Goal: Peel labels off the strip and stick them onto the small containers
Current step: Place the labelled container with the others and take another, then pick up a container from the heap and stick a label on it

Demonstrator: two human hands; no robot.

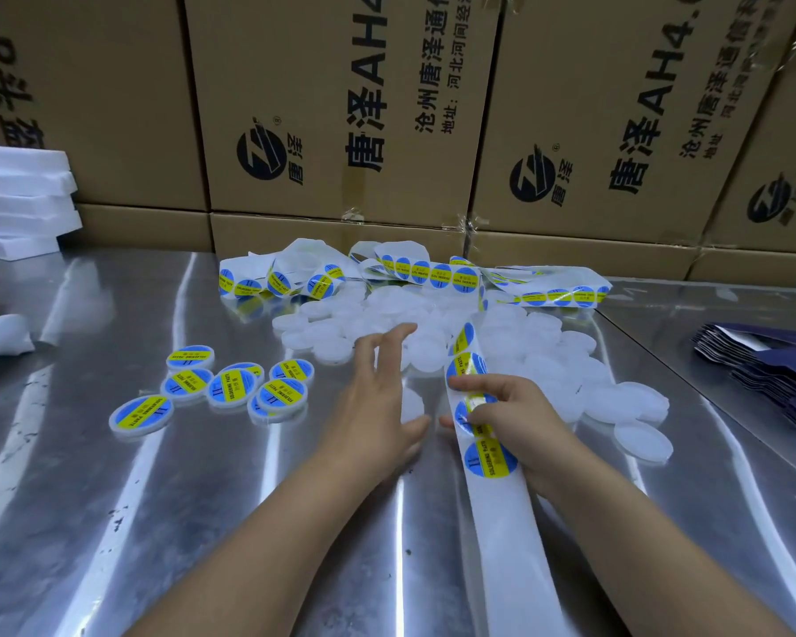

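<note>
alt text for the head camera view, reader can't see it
A person's right hand pinches a strip of blue-and-yellow labels while the open left hand reaches toward a pile of unlabelled white containers on a metal table. Several labelled containers lie to the left; cardboard boxes stand behind.

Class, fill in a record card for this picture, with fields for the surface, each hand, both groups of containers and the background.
Surface: shiny metal table
Left hand: open, fingers spread, reaching toward the plain containers
Right hand: pinches the strip of blue and yellow labels
Labelled containers: grouped left of the hands
Plain containers: heaped beyond the hands
Background: cardboard boxes
</note>
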